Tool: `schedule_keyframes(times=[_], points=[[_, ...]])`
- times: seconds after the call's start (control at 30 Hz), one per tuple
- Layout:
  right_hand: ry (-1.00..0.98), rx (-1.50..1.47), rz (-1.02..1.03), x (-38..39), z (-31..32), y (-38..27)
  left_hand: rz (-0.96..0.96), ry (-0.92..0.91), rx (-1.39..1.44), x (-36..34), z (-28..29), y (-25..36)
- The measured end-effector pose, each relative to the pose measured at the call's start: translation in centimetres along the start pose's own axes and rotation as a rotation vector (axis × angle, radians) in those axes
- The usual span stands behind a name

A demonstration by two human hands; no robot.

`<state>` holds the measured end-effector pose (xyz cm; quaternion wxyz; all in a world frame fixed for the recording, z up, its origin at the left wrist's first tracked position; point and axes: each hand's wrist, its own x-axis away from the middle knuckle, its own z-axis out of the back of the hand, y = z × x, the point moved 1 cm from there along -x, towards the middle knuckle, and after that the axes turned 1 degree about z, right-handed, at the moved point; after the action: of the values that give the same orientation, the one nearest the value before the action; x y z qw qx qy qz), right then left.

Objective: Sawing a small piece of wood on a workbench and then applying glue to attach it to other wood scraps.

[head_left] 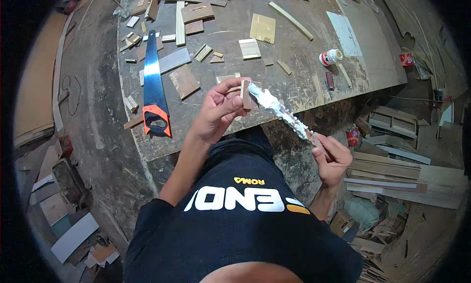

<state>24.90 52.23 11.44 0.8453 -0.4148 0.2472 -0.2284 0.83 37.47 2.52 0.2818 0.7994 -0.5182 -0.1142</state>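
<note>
My left hand [216, 110] grips a small wooden block [249, 97] between thumb and fingers, above the near edge of the workbench. In my right hand [333, 159] is the lower end of a thin stick [282, 110] thickly coated in lumpy white paste, likely glue. The stick slants up to the left, and its white tip touches the face of the block. What the stick is made of lies hidden under the coating.
A handsaw [155, 81] with an orange and black handle lies left on the workbench [216, 138]. An open white jar [330, 57] rests on its right side. Wood offcuts [184, 80] are scattered across the bench; stacked boards [387, 170] lie on the floor at right.
</note>
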Motion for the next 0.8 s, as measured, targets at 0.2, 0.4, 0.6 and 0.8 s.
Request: schedule_keyframes(times=[0.2,0.4,0.6,0.8], points=[[0.079,0.125,0.117,0.0,-0.9,-0.3,0.006,-0.032,0.013,0.1,-0.5,0.4],[0.071,0.325,0.281,0.1,-0.9,-1.0,0.03,0.026,0.042,0.0,-0.8,0.7],[0.051,0.349,0.383,0.4,-0.5,-1.0,0.082,0.156,0.137,0.0,-0.4,0.3],[0.233,0.31,0.345,0.1,-1.0,-0.5,0.07,0.144,0.052,-0.1,-0.7,0.7]])
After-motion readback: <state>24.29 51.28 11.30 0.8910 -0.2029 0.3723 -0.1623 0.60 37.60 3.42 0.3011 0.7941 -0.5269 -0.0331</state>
